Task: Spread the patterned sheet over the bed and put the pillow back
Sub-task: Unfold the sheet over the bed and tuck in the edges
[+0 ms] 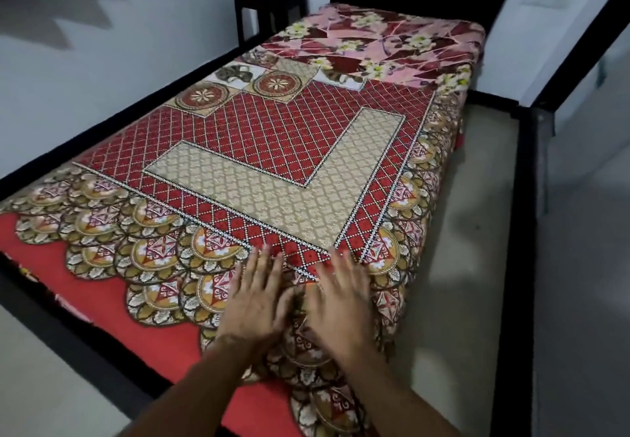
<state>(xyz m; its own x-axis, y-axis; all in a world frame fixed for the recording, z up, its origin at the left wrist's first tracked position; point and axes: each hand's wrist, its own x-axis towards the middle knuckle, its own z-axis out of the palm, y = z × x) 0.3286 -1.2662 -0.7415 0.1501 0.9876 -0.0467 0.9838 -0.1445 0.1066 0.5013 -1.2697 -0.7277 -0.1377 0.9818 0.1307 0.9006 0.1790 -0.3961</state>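
On bed (pixel 20 177), flat woven-patterned sheet (pixel 272 150), left hand (pixel 254 295), right hand (pixel 341 297) pressing.

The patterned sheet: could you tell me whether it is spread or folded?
Spread: the patterned sheet lies flat over the bed, draping past its near corner.

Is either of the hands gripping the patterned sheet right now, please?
No, the left hand and right hand both lie flat on the patterned sheet, fingers straight.
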